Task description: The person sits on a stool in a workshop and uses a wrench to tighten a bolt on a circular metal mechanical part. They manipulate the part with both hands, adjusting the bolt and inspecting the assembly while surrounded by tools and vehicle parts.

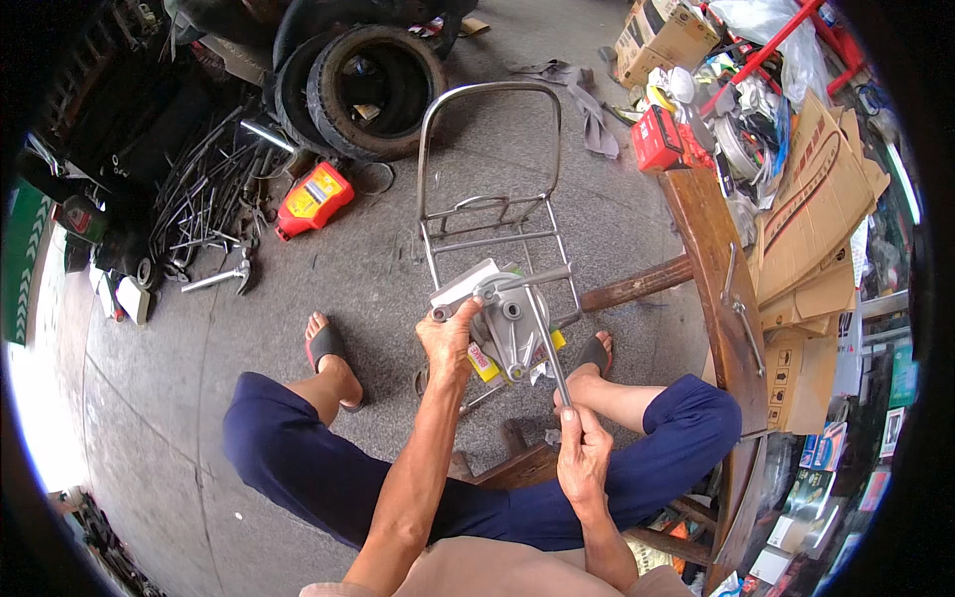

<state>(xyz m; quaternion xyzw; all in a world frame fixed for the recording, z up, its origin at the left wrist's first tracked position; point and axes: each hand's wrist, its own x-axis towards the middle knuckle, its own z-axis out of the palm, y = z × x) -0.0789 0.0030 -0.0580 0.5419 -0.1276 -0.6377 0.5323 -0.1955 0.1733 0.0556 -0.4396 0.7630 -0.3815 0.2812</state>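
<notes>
Gripping a grey metal plate [505,333] by its left edge with the left hand [450,338], over a metal rack [497,240] on the floor [139,398]. Clasping the near end of a metal rod [552,348] in the right hand [583,453], with its far part alongside the plate. Facing a red bottle [314,199] and tyres [383,146], with metal tools [749,336] on a wooden tabletop [701,214] at right.

place: repair workshop | signs: tyres [424,88], hammer [221,280], heaped metal rods [204,194]

Beige top [507,572], navy trousers [308,453], dark grey sandals [326,344]
</notes>
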